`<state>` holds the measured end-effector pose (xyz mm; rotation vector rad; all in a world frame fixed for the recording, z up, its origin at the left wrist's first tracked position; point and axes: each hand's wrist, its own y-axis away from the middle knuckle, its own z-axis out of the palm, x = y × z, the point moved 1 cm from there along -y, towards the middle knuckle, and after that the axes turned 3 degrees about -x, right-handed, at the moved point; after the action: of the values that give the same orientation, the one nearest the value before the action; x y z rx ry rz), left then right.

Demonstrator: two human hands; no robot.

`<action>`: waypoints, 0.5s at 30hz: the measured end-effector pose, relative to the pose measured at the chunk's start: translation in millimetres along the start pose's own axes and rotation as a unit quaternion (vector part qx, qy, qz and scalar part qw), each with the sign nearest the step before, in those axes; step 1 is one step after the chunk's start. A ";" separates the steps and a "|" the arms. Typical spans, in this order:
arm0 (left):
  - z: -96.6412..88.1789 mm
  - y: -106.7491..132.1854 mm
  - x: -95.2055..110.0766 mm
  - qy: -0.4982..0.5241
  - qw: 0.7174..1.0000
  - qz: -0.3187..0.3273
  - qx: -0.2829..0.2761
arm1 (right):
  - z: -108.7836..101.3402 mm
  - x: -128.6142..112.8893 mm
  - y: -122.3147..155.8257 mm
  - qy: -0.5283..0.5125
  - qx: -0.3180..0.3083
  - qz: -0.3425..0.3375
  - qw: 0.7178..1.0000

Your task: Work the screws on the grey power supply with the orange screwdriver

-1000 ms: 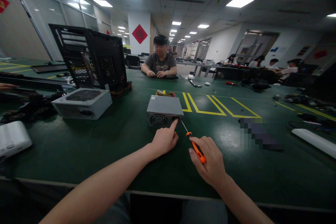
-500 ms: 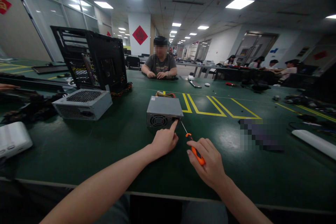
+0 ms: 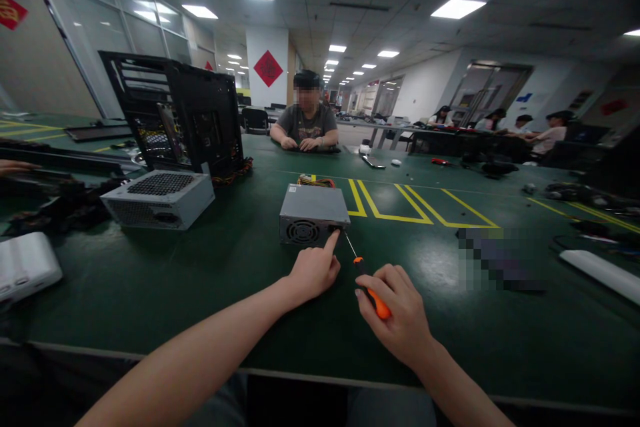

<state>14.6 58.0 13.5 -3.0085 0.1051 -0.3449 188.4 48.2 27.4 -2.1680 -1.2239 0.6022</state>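
A grey metal computer power supply [image 3: 314,201] sits in front of me, its fan grille and power socket facing my side. My left hand [image 3: 315,271] reaches its lower right corner. The index finger is stretched out against the face by the socket, the other fingers are loosely curled, and nothing is held. My right hand [image 3: 395,303] is closed around the orange and black handle of a screwdriver [image 3: 381,305]. Its thin shaft slants up to the left, with the tip at the unit's right edge. Whether the tip sits in a screw is too small to tell.
A second power supply [image 3: 159,197] lies to the left, before an open black computer case [image 3: 200,113]. A white device [image 3: 27,267] is at far left, a white bar [image 3: 603,273] at right. Across the green table [image 3: 200,293] sits a person [image 3: 307,121]; another hand shows at far left.
The screwdriver handle has turned a little within my right hand's fingers. My left hand and the power supply stay put; the view has shifted very slightly.
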 end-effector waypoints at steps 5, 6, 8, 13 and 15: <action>-0.2 0.0 0.5 0.005 1.000 0.003 -0.006 | 0.0 5.2 3.1 -0.007 0.038 0.048 0.998; -0.6 0.0 0.8 0.004 1.000 0.000 -0.008 | 0.5 6.2 3.9 -0.010 0.043 0.058 0.997; -1.5 0.2 1.5 0.004 1.000 -0.005 -0.015 | 1.6 6.7 4.6 -0.010 0.046 0.060 0.997; -2.4 0.2 1.9 -0.001 1.000 -0.011 -0.019 | 1.5 1.7 1.9 0.011 0.012 0.003 1.000; -2.3 0.0 1.6 0.000 1.000 -0.009 -0.014 | -0.1 0.4 0.8 0.009 0.000 -0.004 1.000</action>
<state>15.7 57.7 16.0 -3.0387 0.0843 -0.3481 189.1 48.2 26.9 -2.1623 -1.2219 0.5785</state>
